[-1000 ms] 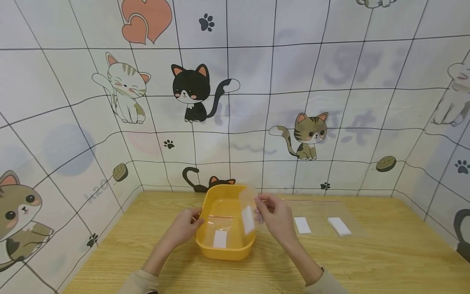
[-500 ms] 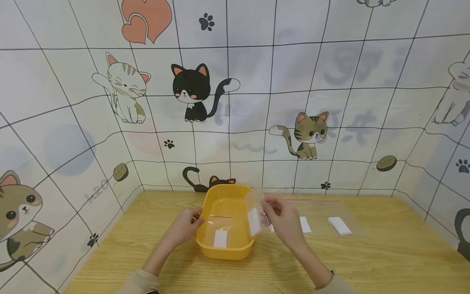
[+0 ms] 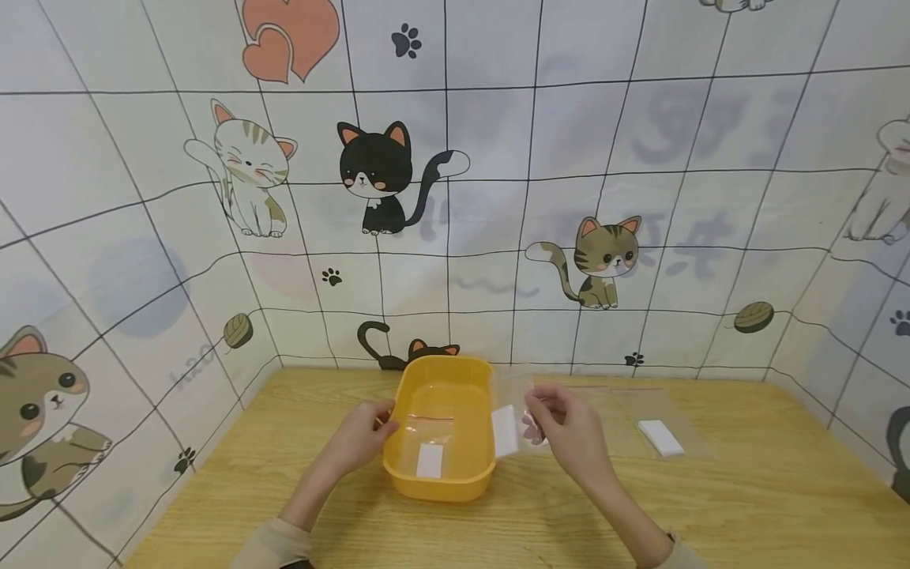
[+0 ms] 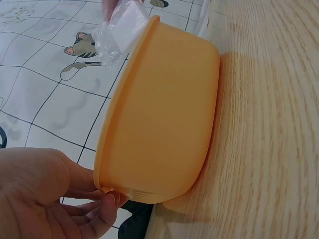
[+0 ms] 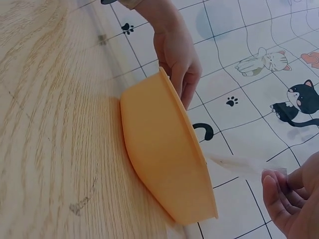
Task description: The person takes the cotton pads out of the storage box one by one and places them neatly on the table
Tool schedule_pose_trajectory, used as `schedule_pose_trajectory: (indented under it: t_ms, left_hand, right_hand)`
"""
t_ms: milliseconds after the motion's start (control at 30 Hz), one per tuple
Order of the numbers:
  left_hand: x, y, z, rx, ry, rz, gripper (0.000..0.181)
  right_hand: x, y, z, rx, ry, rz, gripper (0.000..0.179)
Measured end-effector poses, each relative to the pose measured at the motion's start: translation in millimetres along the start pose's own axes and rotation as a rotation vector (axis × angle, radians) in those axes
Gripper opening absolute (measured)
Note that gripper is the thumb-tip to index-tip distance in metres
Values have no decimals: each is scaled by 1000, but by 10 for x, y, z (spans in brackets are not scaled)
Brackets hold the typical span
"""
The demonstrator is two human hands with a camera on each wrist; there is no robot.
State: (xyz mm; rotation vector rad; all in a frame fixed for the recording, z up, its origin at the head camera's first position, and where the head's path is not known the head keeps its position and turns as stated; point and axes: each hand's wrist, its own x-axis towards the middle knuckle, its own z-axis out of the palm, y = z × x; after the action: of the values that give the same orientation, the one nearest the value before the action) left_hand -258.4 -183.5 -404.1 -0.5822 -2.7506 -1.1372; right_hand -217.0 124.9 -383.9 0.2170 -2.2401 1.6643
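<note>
- The left hand (image 3: 368,433) pinches the left rim of a yellow tub (image 3: 472,395) with its thumb and fingers.
- The tub sits on the wooden table (image 3: 768,490) by its back edge, closer to the back left corner than to the back right one.
- The right hand (image 3: 572,431) pinches a clear bag (image 3: 513,389) that has a white block (image 3: 505,432) in it.
- This bag hangs up by the tub's right rim; I can't tell if they touch.
- Inside the tub is a small bag (image 3: 430,431) with a red strip and a white card (image 3: 430,460).
- Near the table's back edge, toward the back right corner, lies a flat bag (image 3: 629,411) with a white piece (image 3: 661,437).
- Cartoon cats cover the wall (image 3: 483,197).
</note>
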Motion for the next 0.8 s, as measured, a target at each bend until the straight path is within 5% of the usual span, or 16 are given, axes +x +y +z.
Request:
schedule_pose_trajectory:
  t_ms: [800]
  left_hand:
    - [7, 11, 18, 15, 10, 14, 9]
  right_hand:
    - [-162, 100, -259, -67, -14, -1, 18]
